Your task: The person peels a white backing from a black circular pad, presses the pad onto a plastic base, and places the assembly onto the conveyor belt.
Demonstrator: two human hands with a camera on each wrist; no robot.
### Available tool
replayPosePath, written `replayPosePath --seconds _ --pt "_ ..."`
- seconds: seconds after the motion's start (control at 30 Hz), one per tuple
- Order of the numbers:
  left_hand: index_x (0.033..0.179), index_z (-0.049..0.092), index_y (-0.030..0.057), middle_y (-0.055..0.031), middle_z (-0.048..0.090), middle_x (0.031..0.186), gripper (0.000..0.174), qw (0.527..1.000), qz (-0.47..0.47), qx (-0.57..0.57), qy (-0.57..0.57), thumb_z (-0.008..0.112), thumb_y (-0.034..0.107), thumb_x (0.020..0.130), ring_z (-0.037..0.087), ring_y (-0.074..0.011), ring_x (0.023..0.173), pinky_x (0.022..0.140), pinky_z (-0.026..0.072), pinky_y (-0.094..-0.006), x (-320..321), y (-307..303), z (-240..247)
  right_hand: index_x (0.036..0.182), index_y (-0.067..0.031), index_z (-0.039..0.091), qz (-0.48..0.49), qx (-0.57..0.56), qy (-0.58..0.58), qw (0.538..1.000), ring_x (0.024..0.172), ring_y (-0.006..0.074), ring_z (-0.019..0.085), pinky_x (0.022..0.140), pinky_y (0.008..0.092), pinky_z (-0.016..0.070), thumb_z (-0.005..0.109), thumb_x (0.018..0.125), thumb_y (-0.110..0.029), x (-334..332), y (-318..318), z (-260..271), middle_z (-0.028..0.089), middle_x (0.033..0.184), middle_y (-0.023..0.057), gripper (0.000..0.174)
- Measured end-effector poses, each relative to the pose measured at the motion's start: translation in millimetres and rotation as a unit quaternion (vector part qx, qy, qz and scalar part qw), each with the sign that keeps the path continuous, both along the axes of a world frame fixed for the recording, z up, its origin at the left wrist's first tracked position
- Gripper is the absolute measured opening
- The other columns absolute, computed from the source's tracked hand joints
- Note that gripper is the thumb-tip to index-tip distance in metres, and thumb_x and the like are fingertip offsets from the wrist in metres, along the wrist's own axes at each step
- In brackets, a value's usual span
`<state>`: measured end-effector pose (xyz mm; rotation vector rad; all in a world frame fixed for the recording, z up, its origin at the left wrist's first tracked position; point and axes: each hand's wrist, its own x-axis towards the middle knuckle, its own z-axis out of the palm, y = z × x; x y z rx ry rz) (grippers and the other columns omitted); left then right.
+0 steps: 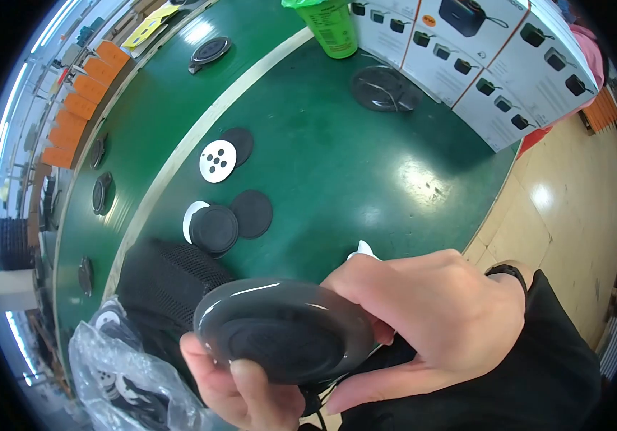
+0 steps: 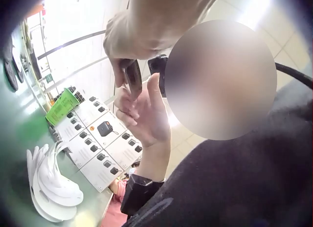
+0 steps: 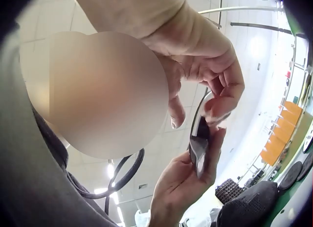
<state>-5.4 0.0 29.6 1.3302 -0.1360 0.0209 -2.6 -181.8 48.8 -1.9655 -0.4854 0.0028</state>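
A dark grey glossy disc (image 1: 287,337) with a black round inner face is held up tilted in front of the body. My left hand (image 1: 254,399) grips its lower left, thumb on the inner face and fingers behind. At the right rim, the curled fingers of my right hand (image 1: 434,316) hold the edge, while its thumb sticks out away from the disc. Side-on in the right wrist view, the disc (image 3: 199,151) looks thin, with the right hand's fingers over its upper edge. Part of the right fingertips is hidden behind the disc in the head view.
Black round pads (image 1: 214,230) and a white perforated disc (image 1: 218,161) lie on the green table (image 1: 308,172). A dark mesh pouch (image 1: 168,276) and a clear plastic bag (image 1: 122,373) are at the left. Printed boxes (image 1: 459,57) and a green container (image 1: 333,32) stand behind. Curled white pieces (image 2: 56,188) lie nearer.
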Motion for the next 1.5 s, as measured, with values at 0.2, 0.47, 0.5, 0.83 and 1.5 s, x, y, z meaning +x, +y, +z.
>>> replayPosePath --seconds 0.2,0.47,0.5,0.83,1.5 --pt "0.105 0.036 -0.0084 -0.0311 0.052 0.104 0.037 0.992 0.047 0.094 -0.076 0.052 0.021 0.089 0.058 -0.0344 0.093 0.083 0.0480 -0.0439 -5.3 -2.8 -0.4 0.087 -0.0012 0.052 -0.073 0.024 -0.055 0.996 0.040 0.0130 0.049 0.039 0.0230 0.0410 0.080 0.065 -0.032 1.9 15.3 -5.2 0.052 0.057 0.0030 0.047" --pt "0.101 0.037 -0.0072 -0.0288 0.053 0.101 0.035 0.986 0.079 0.107 -0.103 0.053 0.022 0.088 0.057 -0.0305 0.091 0.084 0.0457 -0.0410 -8.8 -9.7 -1.0 0.077 -0.0006 0.053 -0.118 0.007 -0.122 0.985 0.038 0.0145 0.048 0.034 0.0248 0.0365 0.076 0.071 -0.023 0.7 21.0 -12.4 0.051 0.053 0.0037 0.033" --pt "0.101 0.037 -0.0071 -0.0281 0.053 0.100 0.035 0.984 0.082 0.115 -0.112 0.053 0.022 0.088 0.057 -0.0295 0.090 0.084 0.0453 -0.0403 -9.3 -9.0 -1.9 0.076 -0.0006 0.053 -0.119 0.022 -0.131 0.984 0.037 0.0148 0.047 0.033 0.0247 0.0356 0.076 0.071 -0.022 0.9 21.8 -13.7 0.050 0.052 0.0036 0.032" --pt "0.108 0.039 -0.0027 -0.0154 0.053 0.102 0.032 0.996 0.028 0.082 -0.005 0.049 0.022 0.091 0.052 -0.0195 0.093 0.087 0.0402 -0.0340 -7.9 -7.7 3.3 0.065 -0.0022 0.048 -0.119 0.143 -0.043 0.982 0.036 0.0079 0.038 0.034 0.0237 0.0266 0.070 0.077 -0.014 15.1 18.0 -15.2 0.042 0.047 0.0026 0.027" --pt "0.106 0.043 -0.0030 -0.0161 0.061 0.107 0.027 0.823 -0.205 0.420 -0.322 0.054 0.007 0.084 0.059 -0.0307 0.103 0.093 0.0408 -0.0479 16.0 24.3 19.2 0.078 0.0001 0.058 0.008 0.011 -0.187 0.982 0.048 0.0197 0.056 0.043 0.0262 0.0439 0.067 0.071 -0.006 19.1 -15.4 -23.3 0.061 0.069 0.0126 0.013"
